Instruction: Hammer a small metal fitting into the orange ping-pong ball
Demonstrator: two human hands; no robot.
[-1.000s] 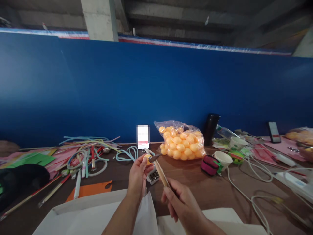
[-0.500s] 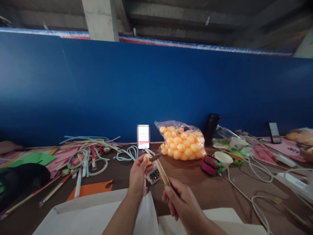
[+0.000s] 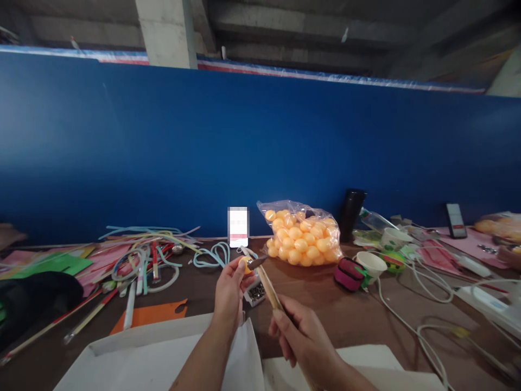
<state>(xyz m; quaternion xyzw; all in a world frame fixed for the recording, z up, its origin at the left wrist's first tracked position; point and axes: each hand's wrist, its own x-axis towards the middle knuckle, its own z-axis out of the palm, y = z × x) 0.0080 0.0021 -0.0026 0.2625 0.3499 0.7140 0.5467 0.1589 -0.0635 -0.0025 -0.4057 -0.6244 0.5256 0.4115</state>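
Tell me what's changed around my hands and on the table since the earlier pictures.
Your hands show no clear change: your left hand still holds the small yellow piece, your right hand the wooden stick. At the far left edge, a blurred shape has shifted slightly up; I can't tell what it is. The bag of balls and cups stayed put.

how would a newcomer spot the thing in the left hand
A clear bag of orange balls sits before the blue wall. Just left of it, the left hand pinches a small yellow-orange piece. Unlike the bagged balls, it is held.
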